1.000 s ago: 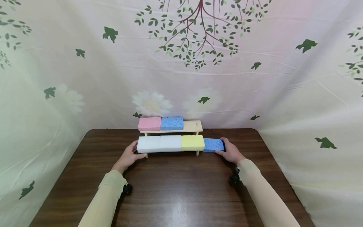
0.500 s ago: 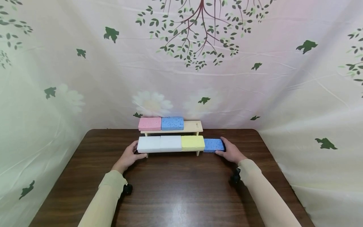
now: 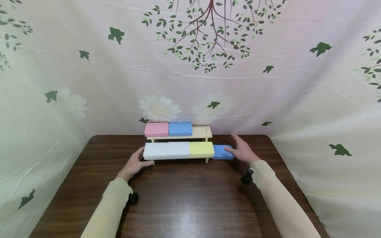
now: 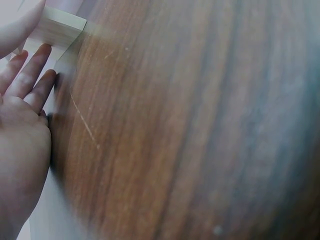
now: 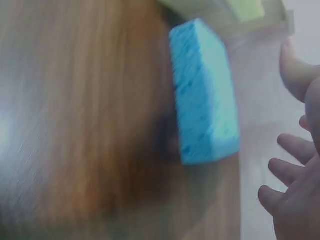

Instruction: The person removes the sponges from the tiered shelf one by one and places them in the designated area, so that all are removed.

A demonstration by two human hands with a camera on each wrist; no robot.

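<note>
In the head view, two white sponges (image 3: 156, 151) and a yellow sponge (image 3: 201, 149) lie side by side on a low wooden stand (image 3: 207, 161). My left hand (image 3: 133, 167) holds the stand's left end, thumb along the front and fingers behind. The left wrist view shows those fingers close to the pale wood (image 4: 62, 22). A blue sponge (image 3: 221, 152) sits on the tabletop against the stand's right end. My right hand (image 3: 244, 152) hovers over its right end, fingers spread. In the right wrist view, that hand (image 5: 300, 165) stands apart from the blue sponge (image 5: 205, 95).
Behind the front stand is a second wooden stand (image 3: 200, 132) bearing a pink sponge (image 3: 156, 129) and another blue sponge (image 3: 180, 129) on its left and middle. A patterned curtain (image 3: 119, 82) hangs round the back and sides of the dark wood table (image 3: 184, 198).
My right hand has let go of the blue sponge, its fingers spreading and lifting up and away. The sponge stays by the stand. My left hand has kept its place.
</note>
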